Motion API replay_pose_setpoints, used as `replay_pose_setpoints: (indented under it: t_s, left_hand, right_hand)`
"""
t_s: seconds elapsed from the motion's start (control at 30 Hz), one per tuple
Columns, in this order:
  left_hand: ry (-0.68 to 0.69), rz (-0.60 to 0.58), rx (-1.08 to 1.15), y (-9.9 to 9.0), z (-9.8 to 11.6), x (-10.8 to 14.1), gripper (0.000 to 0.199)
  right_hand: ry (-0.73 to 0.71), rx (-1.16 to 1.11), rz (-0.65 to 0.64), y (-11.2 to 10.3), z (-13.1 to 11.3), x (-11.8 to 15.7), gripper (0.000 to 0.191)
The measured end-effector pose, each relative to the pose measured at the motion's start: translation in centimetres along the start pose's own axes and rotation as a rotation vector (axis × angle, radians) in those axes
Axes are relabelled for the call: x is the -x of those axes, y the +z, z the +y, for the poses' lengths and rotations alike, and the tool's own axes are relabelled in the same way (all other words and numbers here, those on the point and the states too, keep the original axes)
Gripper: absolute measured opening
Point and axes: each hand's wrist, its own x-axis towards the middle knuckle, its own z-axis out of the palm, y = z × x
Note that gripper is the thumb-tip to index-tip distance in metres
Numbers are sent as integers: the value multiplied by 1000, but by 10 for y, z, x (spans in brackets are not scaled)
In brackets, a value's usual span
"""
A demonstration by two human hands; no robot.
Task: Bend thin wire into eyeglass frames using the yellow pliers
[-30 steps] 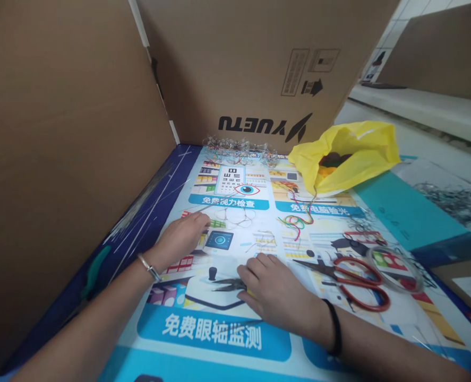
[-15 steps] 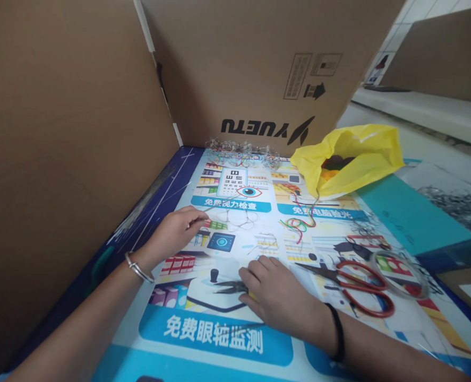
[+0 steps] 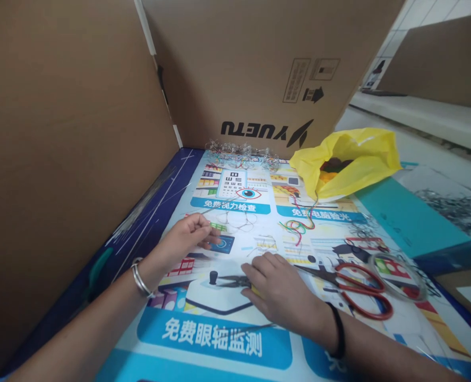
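Observation:
My right hand is closed around needle-nose pliers. A bit of yellow handle shows under the fingers, and the jaws point left. My left hand, with a silver bangle on its wrist, hovers over the printed sheet. Its fingers are loosely bent and apart, and I see nothing in them. Just beyond it lie thin bent wire loops. More short wires rest between the two hands. A thin dark strip lies below the pliers.
Red-handled scissors and a clear round container are at right. Coloured cords trail from a yellow bag. Wire pieces line the back by a cardboard wall. Straight wires lie at left.
My left hand has drawn back slightly from the wire loops, and its fingers have spread. My right hand stays almost in place with the pliers.

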Motion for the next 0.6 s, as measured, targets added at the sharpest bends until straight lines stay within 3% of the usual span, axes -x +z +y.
replay_pose_setpoints:
  t_s: [0.13, 0.23, 0.6]
  left_hand:
    - [-103, 4, 200, 10, -8, 0, 19]
    - [-136, 3, 301, 16, -11, 1, 18]
    - [-227, -53, 348, 26, -16, 5, 20]
  right_hand:
    - [22, 132, 189, -5, 13, 0, 30]
    - [19, 230, 253, -8, 21, 0, 31]
    - [-91, 385, 253, -14, 27, 2, 32]
